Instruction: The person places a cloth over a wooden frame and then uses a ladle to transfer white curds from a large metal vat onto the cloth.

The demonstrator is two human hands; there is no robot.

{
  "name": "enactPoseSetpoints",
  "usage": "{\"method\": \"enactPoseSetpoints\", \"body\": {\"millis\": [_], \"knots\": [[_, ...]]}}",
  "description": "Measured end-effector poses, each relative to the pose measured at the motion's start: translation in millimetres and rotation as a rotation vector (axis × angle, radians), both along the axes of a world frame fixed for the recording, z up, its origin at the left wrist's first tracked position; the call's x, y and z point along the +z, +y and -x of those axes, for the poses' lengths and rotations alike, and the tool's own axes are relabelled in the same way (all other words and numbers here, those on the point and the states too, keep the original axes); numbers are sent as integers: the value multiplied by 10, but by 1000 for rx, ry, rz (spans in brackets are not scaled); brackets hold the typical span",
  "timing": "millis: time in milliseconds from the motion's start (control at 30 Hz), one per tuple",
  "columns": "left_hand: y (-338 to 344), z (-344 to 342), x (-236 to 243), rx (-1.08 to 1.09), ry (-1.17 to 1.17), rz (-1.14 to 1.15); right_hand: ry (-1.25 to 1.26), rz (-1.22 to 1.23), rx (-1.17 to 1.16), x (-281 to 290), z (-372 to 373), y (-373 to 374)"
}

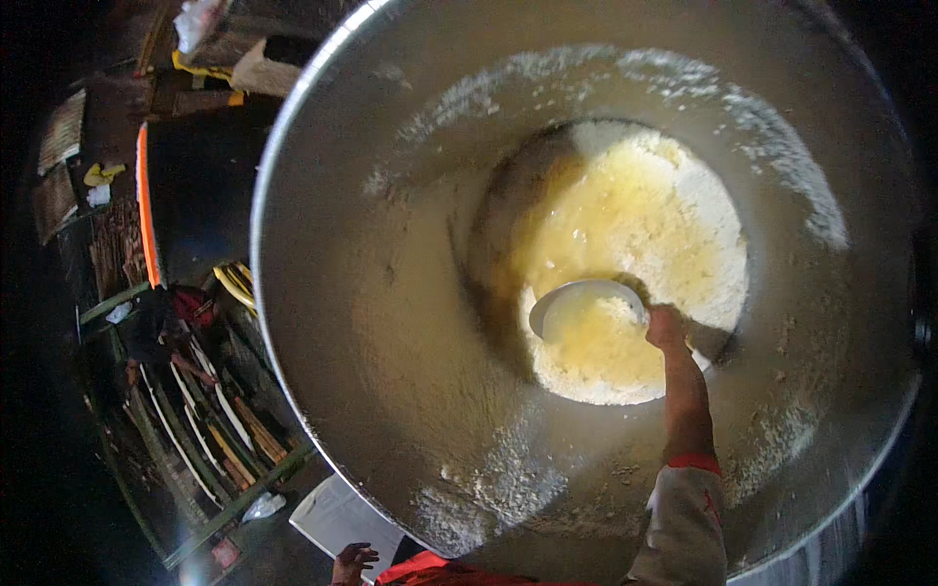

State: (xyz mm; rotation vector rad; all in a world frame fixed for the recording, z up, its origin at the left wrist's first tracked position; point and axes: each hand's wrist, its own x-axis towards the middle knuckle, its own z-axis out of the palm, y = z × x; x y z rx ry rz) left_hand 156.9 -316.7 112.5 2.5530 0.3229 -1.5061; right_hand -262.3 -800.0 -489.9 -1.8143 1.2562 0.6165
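Scooping stage, I reckon: right hand [667,327] grips a white bowl [584,305] down in the steel vat [391,322], over the yellow flour mix [635,234]. Left hand [352,562] hangs open, outside the vat's near rim. Next up needs a steady lift.

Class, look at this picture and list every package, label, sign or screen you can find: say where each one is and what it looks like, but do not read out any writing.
White sheet or flat package: bottom edge, below the big metal vessel, near the left hand; rectangular, plain white.
White crumpled bag: top left corner, too blurred to tell more.
No signs or screens show.
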Motion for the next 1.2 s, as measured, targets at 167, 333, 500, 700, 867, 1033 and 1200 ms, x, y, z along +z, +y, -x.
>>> {"method": "enactPoseSetpoints", "body": {"millis": [167, 333, 500, 700, 867, 1033, 1200], "knots": [[-245, 31, -137, 91, -42, -47, 93, -253, -12, -242, 395, 835], [-74, 181, -138, 202, -117, 29, 59, -727, -201, 302, 255, 1201], [687, 334, -215, 300, -140, 175, -41, -694, 27, 1156, 232, 1287], [1687, 375, -946, 361, -103, 402, -58, -270, -10, 2452, 420, 1103], [2460, 784, -1321, 351, -279, 469, -40, -485, 107, 4126, -150, 524], [3113, 1318, -1659, 661, -353, 418, -124, -433, 20, 6097, -1290, 908], [4308, 2414, -2251, 769, -829, 183, 44, -348, 340, 6831, -2631, 2117]]}}
